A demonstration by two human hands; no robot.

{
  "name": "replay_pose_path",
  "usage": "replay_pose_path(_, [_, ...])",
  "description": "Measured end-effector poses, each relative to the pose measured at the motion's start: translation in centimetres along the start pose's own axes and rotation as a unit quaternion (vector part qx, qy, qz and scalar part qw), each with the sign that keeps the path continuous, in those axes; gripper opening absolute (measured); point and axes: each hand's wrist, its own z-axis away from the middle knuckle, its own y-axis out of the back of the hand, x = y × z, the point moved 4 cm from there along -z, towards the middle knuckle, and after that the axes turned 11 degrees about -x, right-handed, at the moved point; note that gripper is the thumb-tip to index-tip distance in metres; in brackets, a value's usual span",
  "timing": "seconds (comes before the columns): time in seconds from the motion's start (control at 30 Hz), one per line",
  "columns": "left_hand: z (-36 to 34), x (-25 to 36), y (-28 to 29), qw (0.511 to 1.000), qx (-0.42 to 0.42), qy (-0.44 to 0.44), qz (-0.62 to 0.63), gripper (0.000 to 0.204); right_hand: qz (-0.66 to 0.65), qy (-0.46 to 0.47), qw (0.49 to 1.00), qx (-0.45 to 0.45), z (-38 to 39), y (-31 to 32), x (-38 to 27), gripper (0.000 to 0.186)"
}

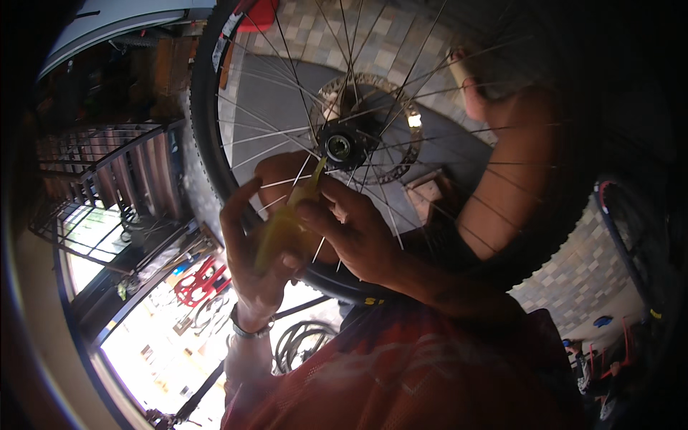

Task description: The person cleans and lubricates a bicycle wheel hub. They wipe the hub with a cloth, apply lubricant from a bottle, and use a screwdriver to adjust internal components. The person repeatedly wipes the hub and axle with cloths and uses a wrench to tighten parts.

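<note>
A bicycle wheel stands before me, its black knobbly tyre (206,100) curving round thin spokes. At its middle sits a dark hub (339,147), with a metal brake disc (414,147) behind it. My left hand (251,287) is wrapped round a translucent yellow squeeze bottle (276,240), somewhat blurred, its index finger raised along the side. The bottle's thin nozzle (318,170) points up at the lower edge of the hub. Closed near the nozzle's base, my right hand (365,247) has thumb and fingers on the bottle. Its lower fingers are partly hidden.
My bare leg (512,172) is behind the spokes at the right. A brown block (428,193) lies on the grey mat (265,100) beyond the wheel. Coiled black tubes (301,340) are at the lower left, below a metal rack (107,154). Another wheel (623,236) stands far right.
</note>
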Motion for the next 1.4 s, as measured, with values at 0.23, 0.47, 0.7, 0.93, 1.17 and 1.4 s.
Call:
replay_pose_path(0.23, [6.3, -1.8, -6.1, 0.973, 0.111, -0.016, 0.200, 0.061, 0.166, -0.001, 0.982, 0.094, 1.8, -1.6, -7.0, 0.034])
replay_pose_path(0.47, [5.4, 1.6, -7.3, 0.953, 0.065, -0.134, 0.266, 0.021, 0.511, 0.152, 0.844, 0.061, 6.4, -6.1, -19.1, 0.029])
replay_pose_path(0.7, [5.7, -1.5, -3.9, 0.953, 0.090, -0.107, 0.268, 0.020, 0.678, 0.462, 0.435, 0.371, 17.6, -6.4, -43.7, 0.026])
replay_pose_path(0.93, [7.5, -8.0, -0.8, 0.952, 0.201, -0.069, 0.220, 0.021, 0.873, 0.029, 0.277, 0.401, 21.8, 3.2, -52.2, 0.038])
replay_pose_path(1.17, [8.7, -10.2, 1.8, 0.934, 0.276, -0.098, 0.204, 0.026, 0.906, 0.053, 0.241, 0.343, 11.1, 3.9, -60.6, 0.026])
replay_pose_path(1.4, [11.1, -8.6, 2.8, 0.938, 0.305, -0.071, 0.145, 0.029, 0.874, -0.057, 0.402, 0.266, -2.6, 8.4, -62.8, 0.020])
